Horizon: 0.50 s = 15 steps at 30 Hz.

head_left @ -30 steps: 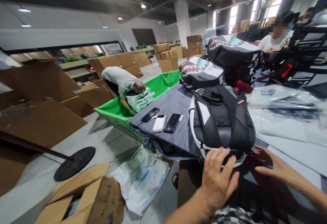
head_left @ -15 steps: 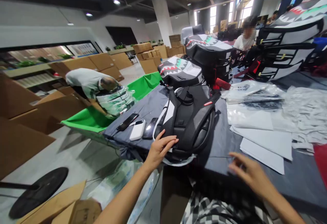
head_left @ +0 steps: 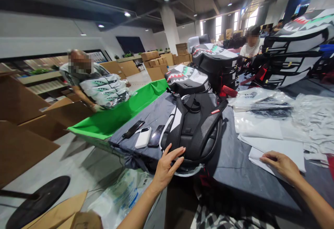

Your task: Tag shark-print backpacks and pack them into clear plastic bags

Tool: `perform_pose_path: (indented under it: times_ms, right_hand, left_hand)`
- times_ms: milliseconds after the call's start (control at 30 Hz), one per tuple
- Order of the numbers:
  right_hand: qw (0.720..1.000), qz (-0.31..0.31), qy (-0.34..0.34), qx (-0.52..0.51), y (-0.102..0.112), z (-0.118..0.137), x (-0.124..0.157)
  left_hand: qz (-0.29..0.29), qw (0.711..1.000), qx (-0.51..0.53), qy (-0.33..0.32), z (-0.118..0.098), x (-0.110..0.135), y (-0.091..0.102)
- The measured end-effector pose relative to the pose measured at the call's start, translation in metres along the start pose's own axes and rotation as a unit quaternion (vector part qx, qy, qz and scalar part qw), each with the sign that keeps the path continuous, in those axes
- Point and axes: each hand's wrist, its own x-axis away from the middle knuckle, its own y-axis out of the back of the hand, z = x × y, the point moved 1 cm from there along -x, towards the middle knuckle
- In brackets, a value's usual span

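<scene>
A black and grey backpack (head_left: pixel 190 131) lies on the grey-covered table with its straps facing up. My left hand (head_left: pixel 168 163) rests at its lower left edge, fingers spread and touching it. Off to the right, my right hand (head_left: pixel 283 164) is over a small pile of white sheets (head_left: pixel 276 145), thumb and fingers pinched at the edge of the lower sheet. What lies under its fingertips is partly hidden.
Phones and a white power bank (head_left: pixel 143 137) lie left of the backpack. Behind it are stacked shark-print backpacks (head_left: pixel 188 77). Clear plastic bags (head_left: pixel 258 100) lie at right. A green-lined trough (head_left: pixel 125 109) runs along the left, where another person holds bagged packs (head_left: pixel 106 91).
My right hand has moved right, from the table's front edge onto the white sheets. My left hand stays on the backpack. The person at left has straightened up, lifting the bagged packs.
</scene>
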Motion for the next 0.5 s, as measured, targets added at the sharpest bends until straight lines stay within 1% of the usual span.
perform_pose_path:
  times_ms: [33, 100, 167, 233, 300, 367, 400, 433, 467, 500]
  right_hand:
    - [1.0, 0.01, 0.009, -0.01, 0.002, -0.001, -0.002]
    - [0.999, 0.032, 0.033, -0.025, 0.006, -0.002, -0.007]
    - [0.998, 0.035, 0.05, -0.031, 0.012, -0.002, -0.012]
    - [0.998, 0.015, 0.059, -0.031, 0.019, -0.002, -0.017]
    - [0.997, -0.022, 0.064, -0.027, 0.027, -0.001, -0.02]
    - [0.996, -0.062, 0.069, -0.017, 0.034, 0.001, -0.019]
    - [0.994, -0.08, 0.072, -0.009, 0.036, 0.003, -0.016]
    - [0.993, -0.092, 0.077, 0.001, 0.037, 0.007, -0.01]
    - [0.992, -0.092, 0.084, 0.01, 0.038, 0.013, -0.003]
    - [0.992, -0.079, 0.095, 0.015, 0.037, 0.021, 0.007]
  left_hand:
    - [-0.007, 1.0, -0.007, -0.006, -0.005, 0.0, 0.001]
    - [-0.043, 0.999, -0.024, -0.021, -0.021, 0.001, 0.002]
    - [-0.086, 0.995, -0.037, -0.047, -0.046, 0.005, -0.002]
    - [-0.102, 0.99, -0.021, -0.091, -0.074, 0.011, -0.011]
    - [-0.082, 0.986, 0.026, -0.145, -0.099, 0.014, -0.025]
    - [-0.042, 0.98, 0.09, -0.175, -0.116, 0.012, -0.042]
    - [-0.019, 0.977, 0.127, -0.17, -0.122, 0.008, -0.051]
    - [0.009, 0.974, 0.168, -0.149, -0.126, 0.002, -0.061]
    - [0.04, 0.97, 0.21, -0.119, -0.129, -0.005, -0.071]
    - [0.074, 0.962, 0.25, -0.087, -0.132, -0.013, -0.082]
